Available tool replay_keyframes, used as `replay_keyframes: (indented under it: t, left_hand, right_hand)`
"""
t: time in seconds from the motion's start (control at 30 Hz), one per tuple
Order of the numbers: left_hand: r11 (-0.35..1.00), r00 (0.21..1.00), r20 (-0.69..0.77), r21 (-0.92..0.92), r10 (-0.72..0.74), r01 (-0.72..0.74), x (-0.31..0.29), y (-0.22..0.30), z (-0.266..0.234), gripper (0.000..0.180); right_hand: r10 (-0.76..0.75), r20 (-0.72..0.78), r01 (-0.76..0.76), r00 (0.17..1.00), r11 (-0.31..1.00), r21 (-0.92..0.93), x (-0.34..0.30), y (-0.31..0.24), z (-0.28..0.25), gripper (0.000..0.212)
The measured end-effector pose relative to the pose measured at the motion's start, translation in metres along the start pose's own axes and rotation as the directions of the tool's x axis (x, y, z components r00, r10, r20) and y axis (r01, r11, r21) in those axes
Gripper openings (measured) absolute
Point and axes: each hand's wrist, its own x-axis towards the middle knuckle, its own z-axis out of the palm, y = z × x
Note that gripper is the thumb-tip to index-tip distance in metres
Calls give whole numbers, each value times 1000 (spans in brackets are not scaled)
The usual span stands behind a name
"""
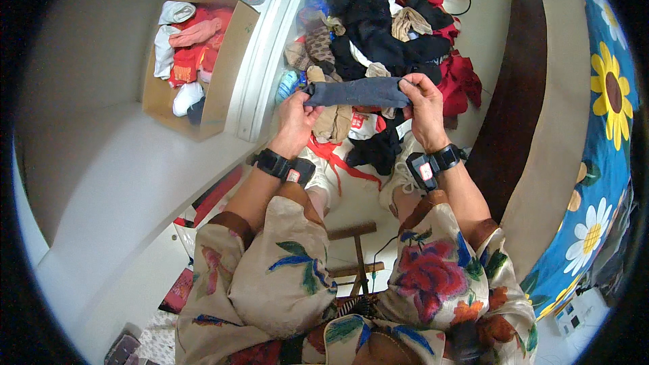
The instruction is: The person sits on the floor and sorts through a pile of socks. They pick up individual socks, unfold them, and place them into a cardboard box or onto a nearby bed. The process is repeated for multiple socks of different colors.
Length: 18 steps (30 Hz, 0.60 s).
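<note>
Between my two hands a dark grey sock (358,92) is stretched out flat, nearly level. My left hand (294,122) pinches its left end, and my right hand (426,107) grips the other end, thumb on top. Below and beyond it, a heap of socks and clothes lies on the floor: black garments (368,17), a patterned brown sock (319,47), beige socks (332,124), a dark red cloth (461,81) and a red strip of cloth (338,162). The sock hides part of the heap.
A cardboard box (233,61) with red, white and pink socks stands in a white cabinet (162,162) on the left. On the right is a bed with a blue flowered cover (588,182) and a dark wooden side (517,74). A black cord (466,0) lies behind the heap.
</note>
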Motion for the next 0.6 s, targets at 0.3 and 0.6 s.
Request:
replay_keyframes:
  t: [0.3,0.6]
  left_hand:
    - [979,934,341,-127,-107,159,-23,9,17,41]
    - [976,928,361,-147,-95,157,-17,4,15,41]
  right_hand:
    - [112,107,-124,988,985,120,4,6,-8,10]
    - [218,272,-298,937,907,298,9,15,-23,11]
